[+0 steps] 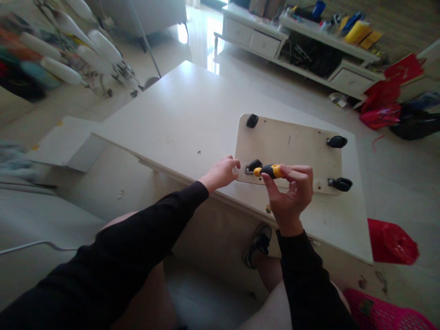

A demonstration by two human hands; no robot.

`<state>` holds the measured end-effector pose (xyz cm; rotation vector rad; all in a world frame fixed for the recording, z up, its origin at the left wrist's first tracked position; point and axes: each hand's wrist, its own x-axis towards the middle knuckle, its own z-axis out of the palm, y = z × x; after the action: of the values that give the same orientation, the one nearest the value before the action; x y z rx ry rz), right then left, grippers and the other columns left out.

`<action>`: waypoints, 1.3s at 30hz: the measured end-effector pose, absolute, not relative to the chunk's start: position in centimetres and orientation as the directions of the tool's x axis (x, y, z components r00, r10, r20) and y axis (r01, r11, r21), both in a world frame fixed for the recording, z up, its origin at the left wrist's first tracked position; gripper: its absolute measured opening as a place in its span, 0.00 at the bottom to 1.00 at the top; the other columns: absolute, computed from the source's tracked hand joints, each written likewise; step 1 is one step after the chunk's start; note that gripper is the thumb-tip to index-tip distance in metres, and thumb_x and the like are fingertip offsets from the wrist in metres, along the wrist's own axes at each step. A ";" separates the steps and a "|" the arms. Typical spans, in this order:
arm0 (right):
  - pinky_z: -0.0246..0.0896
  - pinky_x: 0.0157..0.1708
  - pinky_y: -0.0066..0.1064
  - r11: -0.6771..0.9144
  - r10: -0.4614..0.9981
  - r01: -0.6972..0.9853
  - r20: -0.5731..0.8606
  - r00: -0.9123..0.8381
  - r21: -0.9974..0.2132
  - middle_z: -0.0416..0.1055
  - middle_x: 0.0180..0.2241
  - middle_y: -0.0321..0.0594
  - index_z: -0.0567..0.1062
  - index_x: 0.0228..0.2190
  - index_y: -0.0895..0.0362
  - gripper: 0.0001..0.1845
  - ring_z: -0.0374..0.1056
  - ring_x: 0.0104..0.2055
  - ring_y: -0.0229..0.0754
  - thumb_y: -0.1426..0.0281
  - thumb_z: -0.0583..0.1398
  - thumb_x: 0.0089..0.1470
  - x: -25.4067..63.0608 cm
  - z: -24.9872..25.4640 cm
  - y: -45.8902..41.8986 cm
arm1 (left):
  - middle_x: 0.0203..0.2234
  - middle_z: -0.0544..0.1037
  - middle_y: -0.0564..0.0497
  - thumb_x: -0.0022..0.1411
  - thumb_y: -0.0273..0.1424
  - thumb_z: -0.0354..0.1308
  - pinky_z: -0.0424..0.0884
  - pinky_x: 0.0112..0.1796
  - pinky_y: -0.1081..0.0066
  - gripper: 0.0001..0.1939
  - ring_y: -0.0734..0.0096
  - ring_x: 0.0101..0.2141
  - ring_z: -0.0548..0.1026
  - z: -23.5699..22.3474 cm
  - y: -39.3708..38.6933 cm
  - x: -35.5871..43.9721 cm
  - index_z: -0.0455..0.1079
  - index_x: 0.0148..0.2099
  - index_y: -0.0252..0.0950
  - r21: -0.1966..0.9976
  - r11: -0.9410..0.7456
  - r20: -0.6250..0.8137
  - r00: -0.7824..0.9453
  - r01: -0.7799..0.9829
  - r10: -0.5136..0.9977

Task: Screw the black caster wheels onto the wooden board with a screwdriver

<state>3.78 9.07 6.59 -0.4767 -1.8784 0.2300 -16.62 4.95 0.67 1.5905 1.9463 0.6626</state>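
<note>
Seen from where I stand, the two hands are apart from each other. The right hand (291, 190) pinches a yellow-and-black screwdriver (271, 172) by its handle, thumb against fingers, the shaft pointing to nine o'clock. The left hand (222, 174) is at the near-left edge of a pale board (292, 142), thumb and bent fingertips parted; I cannot tell whether they touch it.

Twelve being away from the person, from the board's middle, the shaft's end is beside the base of a black caster (255, 163) between eight and nine. Other casters stand at ten (252, 120), between two and three (337, 141), and at four (341, 184).

The board lies flat toward three o'clock on a white table (185, 107). Further out, a white cabinet (266, 43) runs along twelve to one, and a pink basket (385, 311) sits at five.
</note>
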 end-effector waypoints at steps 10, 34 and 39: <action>0.83 0.48 0.47 0.846 0.533 0.180 0.793 -0.294 -0.502 0.77 0.53 0.45 0.76 0.55 0.49 0.20 0.78 0.55 0.50 0.72 0.66 0.63 3.4 6.2 9.4 | 0.49 0.75 0.44 0.64 0.26 0.67 0.75 0.52 0.64 0.14 0.62 0.44 0.78 0.8 5.2 -15.9 0.79 0.52 0.39 0.634 0.270 -0.146 -0.231 0.725 0.962; 0.80 0.54 0.50 0.808 0.590 0.184 0.773 -0.233 -0.560 0.78 0.57 0.46 0.78 0.56 0.48 0.18 0.78 0.57 0.49 0.72 0.63 0.66 3.2 6.3 9.1 | 0.47 0.75 0.45 0.62 0.26 0.68 0.74 0.49 0.63 0.08 0.62 0.42 0.77 0.4 5.3 -15.6 0.80 0.45 0.39 0.653 0.274 -0.116 -0.264 0.706 0.957; 0.83 0.48 0.46 0.841 0.535 0.203 0.827 -0.175 -0.501 0.75 0.49 0.41 0.81 0.49 0.48 0.17 0.79 0.50 0.46 0.72 0.71 0.59 3.2 6.2 9.3 | 0.48 0.76 0.45 0.61 0.26 0.69 0.74 0.49 0.63 0.09 0.63 0.42 0.77 0.2 5.3 -15.7 0.79 0.44 0.39 0.667 0.270 -0.121 -0.256 0.695 0.959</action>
<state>3.15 9.32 6.21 -0.5691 -1.7520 0.3245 -15.71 5.27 0.24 1.4867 2.0330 0.6771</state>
